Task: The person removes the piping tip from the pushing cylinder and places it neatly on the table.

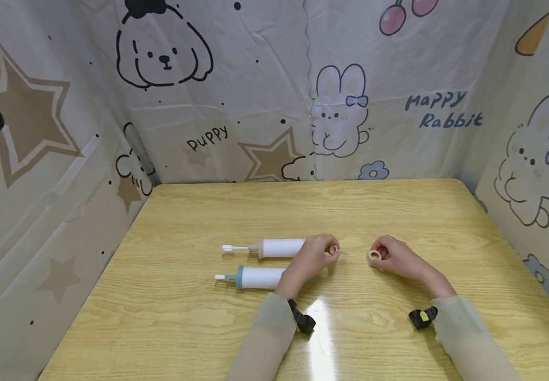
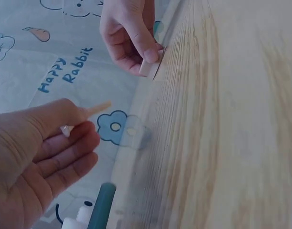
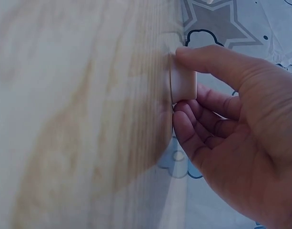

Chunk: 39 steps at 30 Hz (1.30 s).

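My left hand (image 1: 313,256) pinches a small pale peach pointed nozzle (image 2: 99,108) between thumb and forefinger. Its thin tip points toward my right hand (image 1: 400,257), which grips a cream ring-shaped cap (image 1: 374,256) on its edge, close to the table. Thumb on one side and fingertips on the other hold this cap in the right wrist view. Beside and partly behind my left hand lies a white tube with a pink collar (image 1: 281,248). Nearer to me, under the left wrist, is a second white tube with a teal collar (image 1: 261,278); the right ends of both are largely hidden.
From each tube's left end sticks a rod, white-tipped on the pink one (image 1: 234,247) and teal with a white end (image 1: 225,277) on the other. The wooden table (image 1: 160,328) meets printed cloth walls (image 1: 236,106) at the back and sides.
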{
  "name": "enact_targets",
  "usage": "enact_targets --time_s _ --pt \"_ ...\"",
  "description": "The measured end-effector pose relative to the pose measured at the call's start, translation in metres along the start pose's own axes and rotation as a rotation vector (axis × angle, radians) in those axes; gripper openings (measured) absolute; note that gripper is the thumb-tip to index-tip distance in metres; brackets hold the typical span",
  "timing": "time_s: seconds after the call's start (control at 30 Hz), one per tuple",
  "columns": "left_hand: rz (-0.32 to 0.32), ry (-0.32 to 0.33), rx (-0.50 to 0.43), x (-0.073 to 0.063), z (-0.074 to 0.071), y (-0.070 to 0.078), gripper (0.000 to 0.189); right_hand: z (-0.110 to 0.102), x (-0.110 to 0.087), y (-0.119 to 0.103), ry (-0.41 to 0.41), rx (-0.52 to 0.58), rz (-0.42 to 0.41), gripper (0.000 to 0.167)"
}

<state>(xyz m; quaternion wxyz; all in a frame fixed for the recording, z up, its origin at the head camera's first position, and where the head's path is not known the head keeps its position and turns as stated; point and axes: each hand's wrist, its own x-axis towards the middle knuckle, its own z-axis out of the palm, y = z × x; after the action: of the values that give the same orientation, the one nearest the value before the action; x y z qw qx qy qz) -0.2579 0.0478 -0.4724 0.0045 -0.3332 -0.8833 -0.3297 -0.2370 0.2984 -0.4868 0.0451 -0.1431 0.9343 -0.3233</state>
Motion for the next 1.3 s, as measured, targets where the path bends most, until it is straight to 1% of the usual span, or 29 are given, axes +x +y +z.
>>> enact_targets --time_s 0.07,0.17,0.3,0.43,0.67,0.93,1.17,1.3 --pt "-0.018 -0.005 0.024 0.003 0.002 0.002 0.006 0.000 0.001 0.000 -0.003 0.000 0.001 0.022" --pt "-0.040 -0.020 0.026 0.005 0.005 0.003 0.007 0.000 0.001 -0.001 -0.005 0.004 0.003 0.022" --pt "-0.081 -0.065 0.026 0.006 0.010 0.003 0.010 0.000 0.002 -0.002 -0.006 0.009 0.000 0.022" --pt "-0.112 -0.097 0.075 0.006 0.012 0.003 0.010 0.000 0.002 -0.002 -0.013 0.009 0.001 0.023" --pt "-0.109 -0.098 0.155 0.006 0.016 0.002 0.010 0.000 0.001 -0.003 -0.015 0.013 -0.005 0.024" --pt "-0.130 -0.102 0.201 0.008 0.019 0.003 0.009 -0.001 -0.001 -0.004 -0.016 0.011 -0.002 0.021" --pt "-0.099 -0.067 0.256 0.008 0.021 0.002 0.009 -0.003 -0.003 -0.003 -0.012 0.009 -0.006 0.020" --pt "-0.095 -0.062 0.271 0.008 0.023 0.001 0.011 -0.003 -0.003 -0.002 -0.013 0.009 -0.004 0.021"
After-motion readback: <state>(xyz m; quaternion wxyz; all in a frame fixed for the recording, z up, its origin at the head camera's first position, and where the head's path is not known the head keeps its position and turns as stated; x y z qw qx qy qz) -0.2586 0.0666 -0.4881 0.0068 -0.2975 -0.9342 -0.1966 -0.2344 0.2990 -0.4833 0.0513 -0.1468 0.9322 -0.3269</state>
